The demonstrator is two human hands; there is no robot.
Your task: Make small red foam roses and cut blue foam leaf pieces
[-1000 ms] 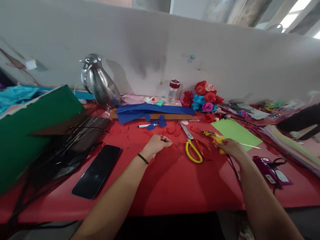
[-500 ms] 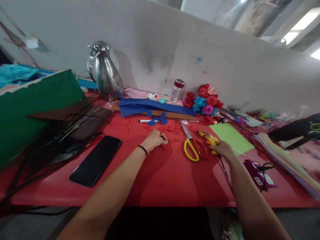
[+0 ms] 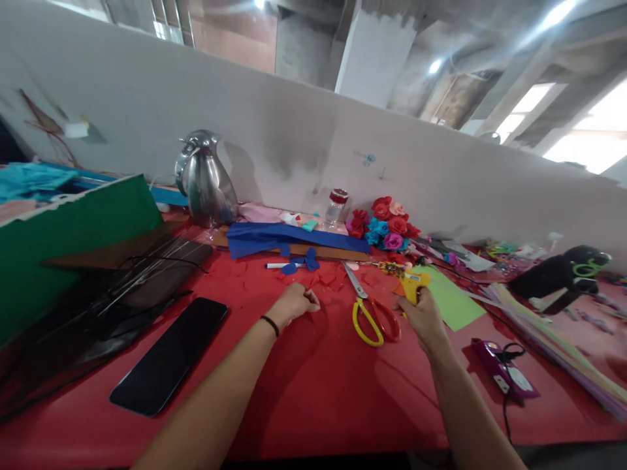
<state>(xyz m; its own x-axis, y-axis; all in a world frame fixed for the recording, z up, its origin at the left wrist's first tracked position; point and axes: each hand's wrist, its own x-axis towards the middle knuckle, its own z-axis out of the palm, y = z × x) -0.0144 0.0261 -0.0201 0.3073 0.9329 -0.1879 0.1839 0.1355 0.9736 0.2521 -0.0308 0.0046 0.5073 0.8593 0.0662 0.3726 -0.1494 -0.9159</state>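
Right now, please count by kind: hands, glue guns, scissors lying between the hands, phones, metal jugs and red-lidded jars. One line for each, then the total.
Hands: 2 (left hand, right hand)
Glue gun: 1
Scissors between the hands: 1 pair
Phone: 1
Metal jug: 1
Red-lidded jar: 1
Total: 7

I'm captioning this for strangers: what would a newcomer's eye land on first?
Probably the bunch of red, blue and pink paper flowers by the wall. Next, the shiny metal jug at the left rear. Nearer, scissors with yellow and red handles lie on the red table, beside the yellow glue gun in the right grip.
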